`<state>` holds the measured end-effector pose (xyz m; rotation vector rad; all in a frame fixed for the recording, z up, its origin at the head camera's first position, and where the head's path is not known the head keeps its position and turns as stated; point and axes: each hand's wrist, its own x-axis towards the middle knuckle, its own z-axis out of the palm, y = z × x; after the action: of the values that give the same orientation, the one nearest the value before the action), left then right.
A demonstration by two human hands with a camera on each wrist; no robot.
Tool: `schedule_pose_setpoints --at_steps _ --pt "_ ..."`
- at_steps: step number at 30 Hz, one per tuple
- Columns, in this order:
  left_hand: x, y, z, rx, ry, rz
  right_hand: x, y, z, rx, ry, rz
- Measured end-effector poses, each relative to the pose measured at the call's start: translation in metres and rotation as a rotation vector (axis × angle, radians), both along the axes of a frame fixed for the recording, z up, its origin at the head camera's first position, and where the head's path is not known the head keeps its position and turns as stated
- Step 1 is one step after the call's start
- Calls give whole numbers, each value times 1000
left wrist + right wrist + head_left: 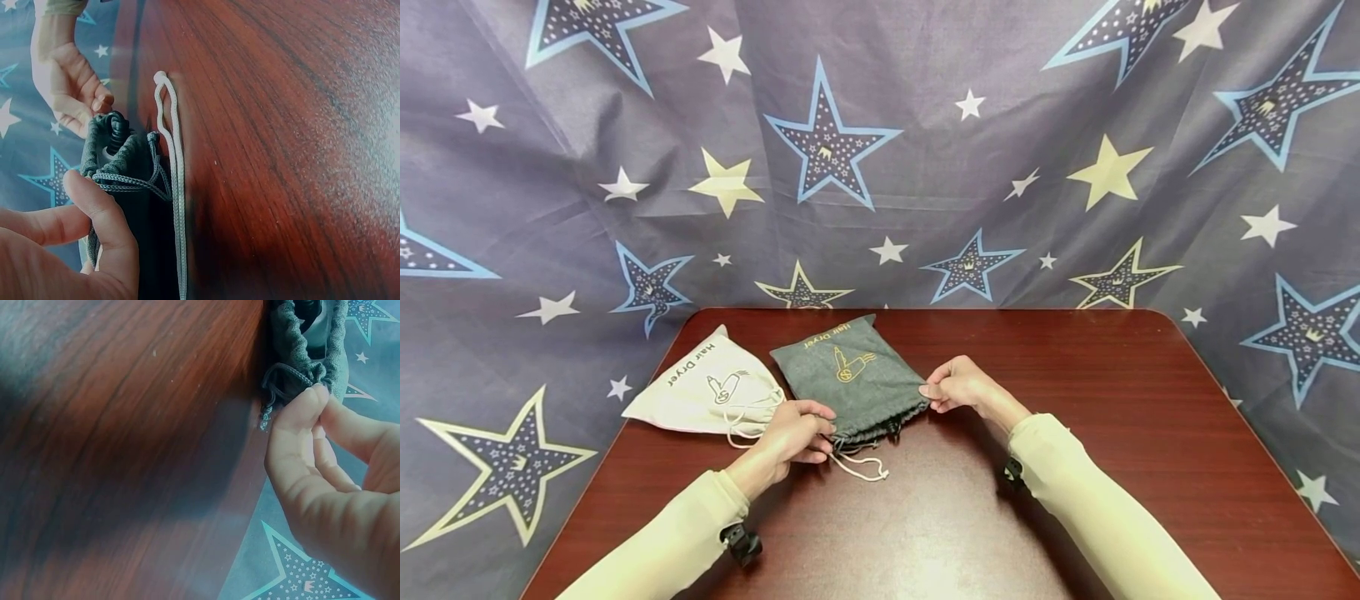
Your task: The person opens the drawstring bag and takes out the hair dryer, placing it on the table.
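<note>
A dark grey drawstring bag (880, 367) with yellow "Hair Dryer" print lies on the table, its gathered mouth toward the person. The right hand (964, 387) pinches the mouth's right corner between thumb and finger, seen closely in the right wrist view (331, 469). At the left corner, the left hand (793, 433) pinches the edge with thumb and fingers. In the left wrist view the mouth (112, 140) gapes slightly, with something black and coiled inside. Left of it lies a white bag (700, 387) with similar print, partly behind the left hand.
A white cord loop (865, 468) lies on the reddish-brown table (1075, 375) in front of the grey bag. Behind the table hangs a grey-blue cloth (925, 183) printed with stars. Both sleeves reach in from the near edge.
</note>
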<state>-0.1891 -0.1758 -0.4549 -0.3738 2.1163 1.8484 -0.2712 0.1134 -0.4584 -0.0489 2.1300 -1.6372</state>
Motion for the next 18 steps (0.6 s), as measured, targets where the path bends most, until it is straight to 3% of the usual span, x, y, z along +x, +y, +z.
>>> schedule_pose_setpoints --at_steps 10,18 --pt "1 2 -2 -10 4 13 0 1 -2 8 11 0" --pt "6 9 -2 -29 24 -10 4 -1 3 15 23 16"
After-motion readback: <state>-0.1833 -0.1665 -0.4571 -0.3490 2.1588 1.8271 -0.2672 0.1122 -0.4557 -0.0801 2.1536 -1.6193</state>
